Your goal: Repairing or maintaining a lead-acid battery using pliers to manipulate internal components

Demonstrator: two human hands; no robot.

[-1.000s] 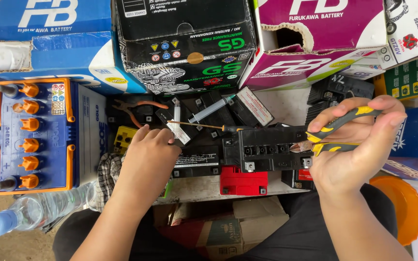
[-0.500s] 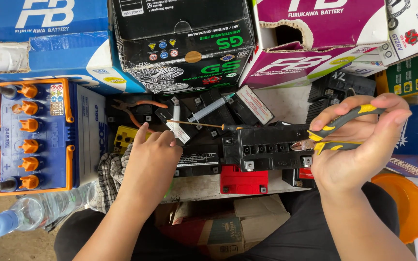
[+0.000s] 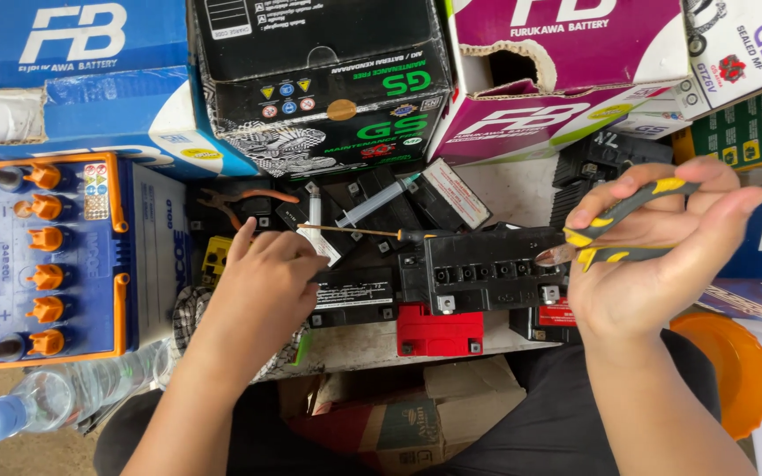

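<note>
My right hand (image 3: 654,264) grips a pair of pliers (image 3: 615,234) with grey and yellow handles, their jaws pointing left at the end of a small black battery (image 3: 478,269). My left hand (image 3: 262,282) rests knuckles-up on the pile of small black batteries (image 3: 350,291), fingers curled over something I cannot see. A screwdriver with a thin shaft (image 3: 363,233) lies just beyond the left fingers. A syringe (image 3: 379,201) lies behind it. A red-based battery (image 3: 438,333) sits below the black one.
A large blue and white battery with orange caps (image 3: 55,256) stands at the left. Cardboard battery boxes (image 3: 328,79) line the back. A plastic water bottle (image 3: 46,401) lies at lower left, an orange round lid (image 3: 725,370) at right, a cardboard box (image 3: 416,414) between my knees.
My left hand has slid slightly down and right over the batteries. The right hand with the pliers stays almost where it was.
</note>
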